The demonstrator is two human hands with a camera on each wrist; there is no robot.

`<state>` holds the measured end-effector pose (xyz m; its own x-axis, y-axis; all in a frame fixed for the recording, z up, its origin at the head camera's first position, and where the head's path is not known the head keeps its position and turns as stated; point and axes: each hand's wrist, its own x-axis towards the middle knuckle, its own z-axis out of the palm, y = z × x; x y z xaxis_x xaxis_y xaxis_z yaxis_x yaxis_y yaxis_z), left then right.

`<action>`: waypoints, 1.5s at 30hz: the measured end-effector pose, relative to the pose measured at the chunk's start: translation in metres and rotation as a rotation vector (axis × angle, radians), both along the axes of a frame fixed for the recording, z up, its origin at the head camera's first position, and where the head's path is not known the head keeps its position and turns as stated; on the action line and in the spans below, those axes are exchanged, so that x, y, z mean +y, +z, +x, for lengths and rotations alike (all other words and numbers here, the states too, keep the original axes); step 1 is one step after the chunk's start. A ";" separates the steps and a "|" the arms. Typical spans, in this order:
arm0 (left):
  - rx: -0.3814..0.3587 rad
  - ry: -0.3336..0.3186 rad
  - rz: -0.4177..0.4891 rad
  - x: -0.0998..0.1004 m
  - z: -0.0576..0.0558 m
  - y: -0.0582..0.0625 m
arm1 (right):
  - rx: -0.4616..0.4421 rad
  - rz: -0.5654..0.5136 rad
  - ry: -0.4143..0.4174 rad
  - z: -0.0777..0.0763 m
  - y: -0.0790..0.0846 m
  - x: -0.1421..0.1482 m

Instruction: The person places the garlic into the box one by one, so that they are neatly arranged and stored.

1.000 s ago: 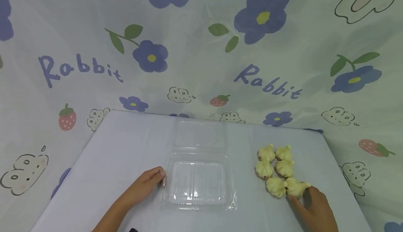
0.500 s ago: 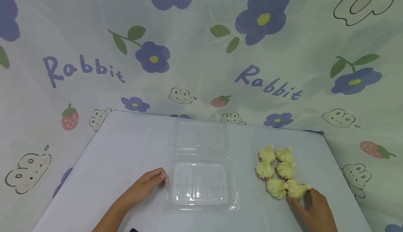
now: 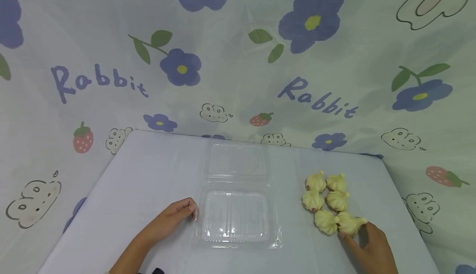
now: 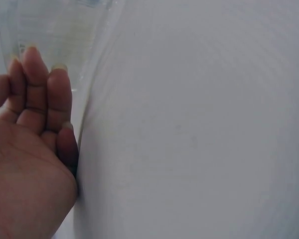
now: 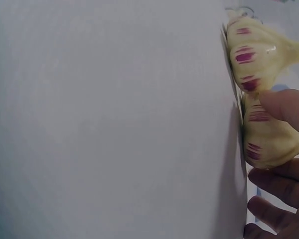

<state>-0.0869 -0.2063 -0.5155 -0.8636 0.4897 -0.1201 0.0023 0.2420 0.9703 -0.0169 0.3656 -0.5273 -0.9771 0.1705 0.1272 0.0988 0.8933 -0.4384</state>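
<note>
A clear plastic clamshell container (image 3: 275, 220) lies open on the table, its lid (image 3: 238, 158) folded back behind the base. My left hand (image 3: 178, 212) is at the base's left edge, with thumb and index meeting at the rim; the left wrist view shows the container's wall (image 4: 65, 30) beyond the fingertips. On the right, several pale yellow garlic bulbs (image 3: 313, 200) stand close together in two columns. My right hand (image 3: 372, 245) grips the nearest right garlic bulb (image 5: 269, 139) between thumb and fingers. Purple streaks mark its side, and another bulb (image 5: 254, 55) sits beside it.
A white-covered table (image 3: 156, 170) carries everything. Behind it hangs a fabric backdrop (image 3: 230, 71) printed with flowers, rabbits and strawberries. A small dark object (image 3: 158, 271) shows at the bottom edge, near the left forearm.
The view has shifted slightly. Both hands keep the same places, the left at the container's edge and the right on the nearest garlic bulb.
</note>
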 end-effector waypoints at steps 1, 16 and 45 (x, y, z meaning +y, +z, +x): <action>-0.002 -0.001 0.006 0.000 0.000 0.001 | -0.012 -0.008 -0.001 0.000 0.000 0.000; -0.047 0.008 -0.011 -0.001 -0.001 0.008 | -0.141 -0.074 -0.026 0.000 0.010 -0.002; -0.080 0.027 -0.039 -0.003 -0.005 0.006 | -0.248 -0.099 -0.009 0.002 0.019 0.000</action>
<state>-0.0919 -0.2088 -0.5100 -0.8634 0.4599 -0.2072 -0.0815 0.2782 0.9571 -0.0147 0.3657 -0.5080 -0.9747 0.1793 -0.1337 0.2222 0.8458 -0.4851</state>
